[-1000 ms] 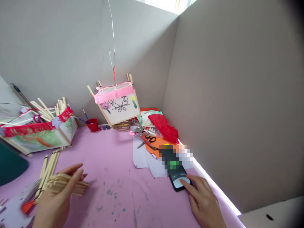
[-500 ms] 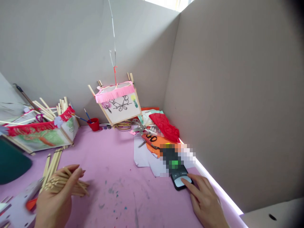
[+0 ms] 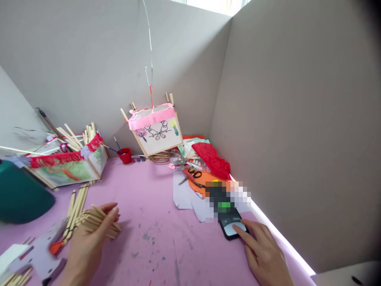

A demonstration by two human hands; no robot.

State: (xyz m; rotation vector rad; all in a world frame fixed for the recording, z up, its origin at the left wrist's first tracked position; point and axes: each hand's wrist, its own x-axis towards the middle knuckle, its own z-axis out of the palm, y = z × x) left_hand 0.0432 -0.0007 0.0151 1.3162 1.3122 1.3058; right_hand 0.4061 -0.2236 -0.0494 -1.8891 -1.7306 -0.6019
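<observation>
My left hand (image 3: 89, 242) is closed round a bundle of thin wooden sticks (image 3: 99, 220) low on the left of the pink table (image 3: 154, 222). More loose sticks (image 3: 76, 202) lie just behind it. My right hand (image 3: 263, 254) rests at the lower right, its forefinger stretched out and touching the screen of a black phone (image 3: 230, 224) that lies flat on the table. A paper lantern with a pink fringe (image 3: 156, 129) hangs on a wire at the back.
A second lantern with a red fringe (image 3: 65, 165) lies at the left, full of sticks. A small red cup with a brush (image 3: 125, 155) stands by the wall. Scissors (image 3: 193, 174), red and orange paper (image 3: 211, 161) pile at the right. Grey cardboard walls (image 3: 297, 119) enclose the table. A glue gun (image 3: 41, 254) lies at the lower left.
The view has shifted a little, so everything sits slightly to the right. My left hand has gathered the sticks closer under its fingers. My right forefinger stays on the phone.
</observation>
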